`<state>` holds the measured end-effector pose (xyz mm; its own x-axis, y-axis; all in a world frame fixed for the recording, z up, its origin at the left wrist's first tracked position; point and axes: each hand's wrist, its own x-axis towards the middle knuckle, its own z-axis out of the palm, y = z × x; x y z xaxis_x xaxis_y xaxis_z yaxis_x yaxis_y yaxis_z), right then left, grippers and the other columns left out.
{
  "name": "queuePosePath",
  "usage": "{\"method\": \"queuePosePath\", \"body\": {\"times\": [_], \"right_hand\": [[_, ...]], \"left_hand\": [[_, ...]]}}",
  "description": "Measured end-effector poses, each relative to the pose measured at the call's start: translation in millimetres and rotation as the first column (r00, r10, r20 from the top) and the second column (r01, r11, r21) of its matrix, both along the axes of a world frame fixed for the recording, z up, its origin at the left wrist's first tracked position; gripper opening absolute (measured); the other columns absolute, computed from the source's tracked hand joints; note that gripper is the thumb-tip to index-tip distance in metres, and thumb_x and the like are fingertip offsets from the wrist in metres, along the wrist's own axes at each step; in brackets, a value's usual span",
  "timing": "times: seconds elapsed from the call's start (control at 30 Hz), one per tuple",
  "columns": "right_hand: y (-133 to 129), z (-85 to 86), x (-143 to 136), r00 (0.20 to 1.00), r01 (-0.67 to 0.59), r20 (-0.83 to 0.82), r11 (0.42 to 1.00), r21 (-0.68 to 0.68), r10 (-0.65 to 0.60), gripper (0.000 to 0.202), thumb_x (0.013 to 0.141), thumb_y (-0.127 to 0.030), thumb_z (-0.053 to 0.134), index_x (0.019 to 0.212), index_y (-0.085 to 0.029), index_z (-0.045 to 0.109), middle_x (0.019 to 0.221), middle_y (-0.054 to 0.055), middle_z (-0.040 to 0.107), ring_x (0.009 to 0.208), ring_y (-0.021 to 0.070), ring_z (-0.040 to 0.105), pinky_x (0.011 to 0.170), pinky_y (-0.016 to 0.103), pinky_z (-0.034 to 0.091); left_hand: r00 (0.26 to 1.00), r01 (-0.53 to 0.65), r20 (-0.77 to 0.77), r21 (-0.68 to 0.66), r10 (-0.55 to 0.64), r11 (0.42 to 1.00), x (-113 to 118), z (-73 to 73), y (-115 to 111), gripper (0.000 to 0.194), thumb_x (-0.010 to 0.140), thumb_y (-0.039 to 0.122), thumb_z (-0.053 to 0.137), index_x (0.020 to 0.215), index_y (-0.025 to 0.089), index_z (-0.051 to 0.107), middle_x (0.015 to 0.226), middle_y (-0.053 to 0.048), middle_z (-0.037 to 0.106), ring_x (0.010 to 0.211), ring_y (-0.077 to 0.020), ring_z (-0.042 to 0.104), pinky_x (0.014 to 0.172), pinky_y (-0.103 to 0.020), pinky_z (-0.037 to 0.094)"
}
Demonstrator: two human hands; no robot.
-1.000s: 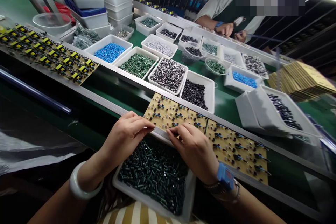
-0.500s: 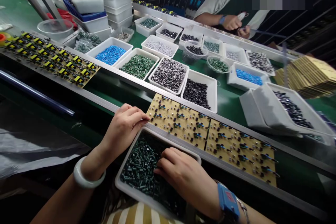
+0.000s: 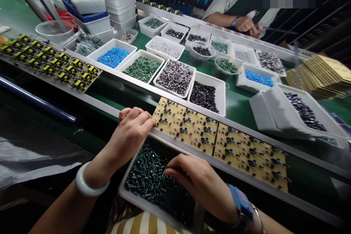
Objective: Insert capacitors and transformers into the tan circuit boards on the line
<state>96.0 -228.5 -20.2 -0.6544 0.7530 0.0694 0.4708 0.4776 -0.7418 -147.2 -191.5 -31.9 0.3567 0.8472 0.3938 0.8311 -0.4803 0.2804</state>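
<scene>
A white bin [image 3: 124, 193] full of dark green cylindrical parts rests at my lap. My right hand [image 3: 192, 179] is over the bin with thumb and fingertips pinched together just above the parts; whatever lies between them is too small to make out. At the left corner of a tan circuit board [image 3: 175, 120], my left hand [image 3: 134, 126] has its fingers curled and closed, touching the rail and board edge. What it holds, if anything, is hidden. A second tan board [image 3: 246, 157] adjoins the first on the right, both carrying small black and blue components.
Bins of blue [image 3: 113, 56], green [image 3: 142, 68], silver-and-black [image 3: 175, 77] and black parts [image 3: 205, 97] line the rail's far side. Boards with yellow components [image 3: 49, 60] sit left. Tilted bins [image 3: 304, 113] and stacked boards [image 3: 320, 75] stand right. A person's hands [image 3: 248, 25] are across the line.
My right hand has shifted slightly right and rotated, its fingers now lifted a little out of the green parts. My left hand's fingers have curled more at the board corner.
</scene>
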Motion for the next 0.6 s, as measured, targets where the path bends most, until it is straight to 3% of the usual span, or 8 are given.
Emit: {"method": "queuePosePath", "body": {"times": [0.13,0.23,0.33,0.4,0.47,0.6], "right_hand": [[22,17.0,8,0.979,0.165,-0.109,0.984,-0.07,-0.172,0.012,0.1,-0.031,0.067,0.095,-0.021,0.066,0.083,-0.003,0.069,0.07,0.0103,0.064,0.066,0.021,0.048],[46,25.5,14,0.969,0.21,-0.128,0.977,-0.022,-0.211,0.01,0.097,-0.032,0.071,0.095,-0.022,0.072,0.084,-0.002,0.071,0.071,0.0118,0.065,0.067,0.023,0.05],[67,27.7,19,0.986,0.165,-0.052,0.982,0.091,-0.161,0.01,0.099,-0.026,0.067,0.105,-0.023,0.074,0.1,0.002,0.073,0.089,0.0156,0.069,0.081,0.026,0.053],[76,26.6,20,0.99,0.142,0.008,0.982,0.12,-0.144,0.015,0.101,-0.025,0.062,0.111,-0.021,0.072,0.106,0.004,0.072,0.095,0.0178,0.069,0.086,0.029,0.054],[80,25.4,20,0.989,0.133,0.042,0.981,0.142,-0.14,0.019,0.103,-0.025,0.058,0.116,-0.02,0.07,0.11,0.006,0.072,0.098,0.0199,0.068,0.089,0.033,0.055],[82,26.3,20,0.994,0.063,0.08,0.978,0.196,-0.08,0.026,0.106,-0.024,0.049,0.126,-0.018,0.065,0.118,0.011,0.067,0.109,0.0224,0.065,0.095,0.037,0.053]], "left_hand": [[0.999,0.034,-0.017,0.052,-0.033,0.998,-2,3.0,-3,0.013,0.095,0.014,0.063,0.105,0.021,0.067,0.104,-0.003,0.07,0.103,-0.0259,0.056,0.097,-0.046,0.03],[0.998,0.051,0.038,0.079,-0.054,0.996,4,6.3,-9,0.019,0.098,0.015,0.062,0.114,0.024,0.067,0.11,-0.003,0.07,0.104,-0.0248,0.055,0.096,-0.045,0.03],[0.971,0.24,0.021,-0.029,-0.24,0.97,19,6.3,-21,0.026,0.097,0.032,0.066,0.121,0.022,0.064,0.108,-0.004,0.068,0.103,-0.0249,0.053,0.096,-0.043,0.032],[0.913,0.397,-0.035,-0.147,-0.406,0.906,30,2.8,-30,0.025,0.094,0.039,0.07,0.11,0.02,0.066,0.097,-0.002,0.066,0.098,-0.0246,0.053,0.094,-0.043,0.032],[0.859,0.472,-0.094,-0.238,-0.503,0.849,37,-1.9,-37,0.014,0.093,0.032,0.071,0.092,0.02,0.064,0.087,0.0,0.062,0.091,-0.0238,0.052,0.091,-0.042,0.032],[0.853,0.471,-0.085,-0.298,-0.515,0.83,39,-5.7,-41,0.017,0.095,0.021,0.066,0.08,0.02,0.058,0.084,0.0,0.059,0.088,-0.023,0.049,0.087,-0.042,0.031]]}}
